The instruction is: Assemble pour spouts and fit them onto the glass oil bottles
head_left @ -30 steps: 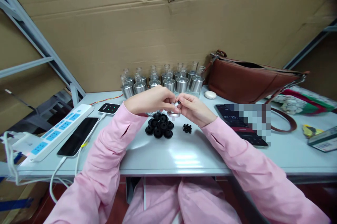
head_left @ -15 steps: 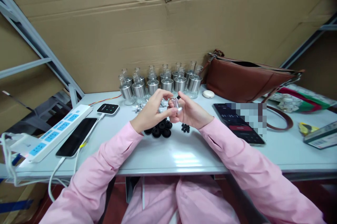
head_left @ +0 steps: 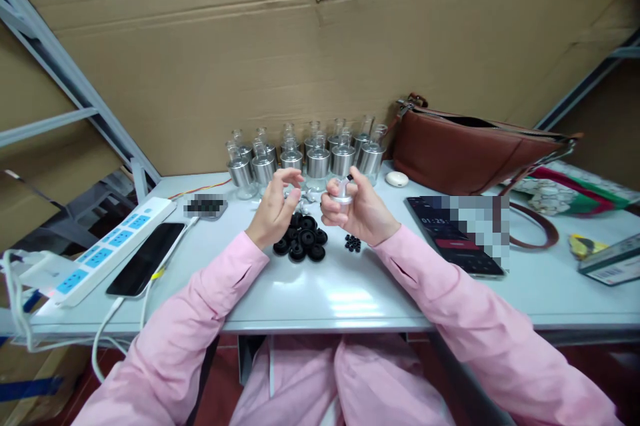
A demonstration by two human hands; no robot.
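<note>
My right hand (head_left: 367, 214) is closed around a small silver pourer top (head_left: 343, 198) with a black tip, held up over the table. To its left, my left hand (head_left: 275, 213) holds nothing, with its fingers apart and slightly curled. Just beside and below it lies a pile of round black stoppers (head_left: 306, 238). Under the right hand sits a cluster of tiny black pieces (head_left: 353, 244). More silver metal parts (head_left: 310, 195) lie behind the stoppers, partly hidden by my left hand.
Several glass bottles with steel sleeves (head_left: 319, 163) stand in rows at the back. To the right are a white round case (head_left: 397, 179), a brown bag (head_left: 460, 153) and a large phone (head_left: 440, 233). A power strip (head_left: 110, 249) and a charging phone (head_left: 147, 261) lie left.
My left hand has let go of the silver pourer top and moved left, away from my right hand. The pourer top stays in my right hand, and more of the black stoppers shows.
</note>
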